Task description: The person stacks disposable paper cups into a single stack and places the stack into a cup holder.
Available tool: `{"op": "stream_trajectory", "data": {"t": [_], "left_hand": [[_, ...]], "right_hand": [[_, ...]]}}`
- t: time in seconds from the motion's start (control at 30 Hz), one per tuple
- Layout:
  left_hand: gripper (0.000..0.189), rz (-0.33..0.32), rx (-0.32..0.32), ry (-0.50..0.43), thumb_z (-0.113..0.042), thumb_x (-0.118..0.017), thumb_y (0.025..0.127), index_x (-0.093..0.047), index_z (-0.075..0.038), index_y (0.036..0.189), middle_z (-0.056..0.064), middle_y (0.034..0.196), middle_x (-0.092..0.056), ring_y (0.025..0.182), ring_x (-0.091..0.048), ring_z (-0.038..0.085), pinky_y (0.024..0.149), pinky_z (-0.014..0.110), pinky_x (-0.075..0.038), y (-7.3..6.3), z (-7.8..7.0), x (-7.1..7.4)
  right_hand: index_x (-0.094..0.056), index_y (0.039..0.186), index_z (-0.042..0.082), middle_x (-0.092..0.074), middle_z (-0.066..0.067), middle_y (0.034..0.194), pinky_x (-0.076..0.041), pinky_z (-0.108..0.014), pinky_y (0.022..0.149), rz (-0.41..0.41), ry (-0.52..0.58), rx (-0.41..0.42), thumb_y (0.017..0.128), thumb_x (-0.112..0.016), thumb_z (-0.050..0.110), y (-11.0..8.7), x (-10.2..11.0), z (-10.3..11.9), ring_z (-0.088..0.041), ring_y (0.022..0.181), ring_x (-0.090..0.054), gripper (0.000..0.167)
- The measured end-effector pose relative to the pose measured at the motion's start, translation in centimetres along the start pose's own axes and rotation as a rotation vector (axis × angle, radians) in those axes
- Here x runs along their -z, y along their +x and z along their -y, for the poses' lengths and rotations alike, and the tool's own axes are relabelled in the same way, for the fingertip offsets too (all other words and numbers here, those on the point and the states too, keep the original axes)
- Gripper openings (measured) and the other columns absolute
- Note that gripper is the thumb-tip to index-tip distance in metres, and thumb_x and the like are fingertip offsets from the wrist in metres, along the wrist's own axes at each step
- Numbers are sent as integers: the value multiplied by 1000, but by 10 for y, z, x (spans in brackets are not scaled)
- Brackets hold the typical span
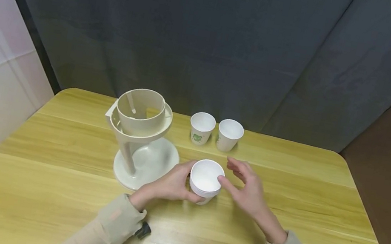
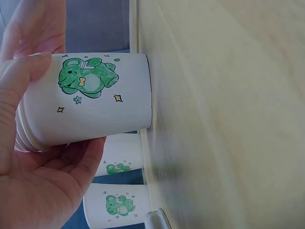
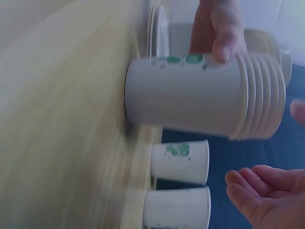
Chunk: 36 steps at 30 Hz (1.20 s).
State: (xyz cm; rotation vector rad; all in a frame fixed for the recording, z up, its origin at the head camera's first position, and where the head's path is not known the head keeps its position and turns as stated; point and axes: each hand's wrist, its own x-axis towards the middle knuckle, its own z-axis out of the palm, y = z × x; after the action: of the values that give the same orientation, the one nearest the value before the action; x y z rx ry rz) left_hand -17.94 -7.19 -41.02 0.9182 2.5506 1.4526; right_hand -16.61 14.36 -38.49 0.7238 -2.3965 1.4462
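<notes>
A nested stack of white paper cups [image 1: 206, 178] stands on the table, several rims showing at its top in the right wrist view. My left hand [image 1: 177, 181] grips the stack from the left, thumb across the near side. A green bear print shows on the outer cup [image 2: 95, 105] in the left wrist view. My right hand [image 1: 246, 189] is just right of the stack with its fingers loosely bent and apart; in the right wrist view a gap separates its fingers [image 3: 248, 183] from the cups. Behind stand two single paper cups, one left [image 1: 201, 128] and one right [image 1: 230, 135].
Left of the stack is a cream plastic stand [image 1: 127, 153] with a round base and a ring holding an open cylinder [image 1: 141, 108]. The wooden table [image 1: 50, 201] ends at a dark cloth backdrop [image 1: 193, 44].
</notes>
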Motion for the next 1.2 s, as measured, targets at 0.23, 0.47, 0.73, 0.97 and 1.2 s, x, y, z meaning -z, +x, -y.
{"op": "stream_trajectory", "data": {"t": [0.23,0.47,0.73,0.97,1.2], "left_hand": [[75,-1,1,-9,-13,-85,60,-50,2,125,12,116,-61,107,-57,23,96,39,-43,1,1,-1],[76,-8,-12,-9,-12,-85,60,-50,3,125,13,116,-61,107,-57,24,96,40,-43,1,-1,0],[77,1,3,-14,-12,-86,59,-49,2,126,12,117,-60,108,-56,23,97,40,-42,0,-2,0],[77,7,11,-11,-12,-85,60,-49,2,126,12,118,-60,109,-56,22,97,39,-42,1,-1,0],[76,9,11,-12,-12,-85,60,-49,2,126,12,118,-60,109,-56,22,97,39,-43,1,0,0]], "right_hand": [[-56,117,-11,-58,-25,108,-49,-47,88,-119,-68,-44,74,-76,2,10,8,-19,-36,100,-58,49],[-56,118,-10,-58,-25,107,-49,-48,87,-206,-177,-78,74,-78,9,26,14,-36,-36,100,-58,52],[-55,118,-11,-57,-27,111,-47,-47,89,-216,-202,-124,75,-77,11,40,15,-48,-37,101,-55,53],[-53,119,-11,-54,-26,113,-45,-46,93,-222,-167,-246,76,-77,15,56,13,-59,-37,104,-54,56],[-51,123,-13,-53,-27,114,-45,-45,93,-239,-157,-253,76,-78,18,71,9,-67,-37,105,-52,63]]}}
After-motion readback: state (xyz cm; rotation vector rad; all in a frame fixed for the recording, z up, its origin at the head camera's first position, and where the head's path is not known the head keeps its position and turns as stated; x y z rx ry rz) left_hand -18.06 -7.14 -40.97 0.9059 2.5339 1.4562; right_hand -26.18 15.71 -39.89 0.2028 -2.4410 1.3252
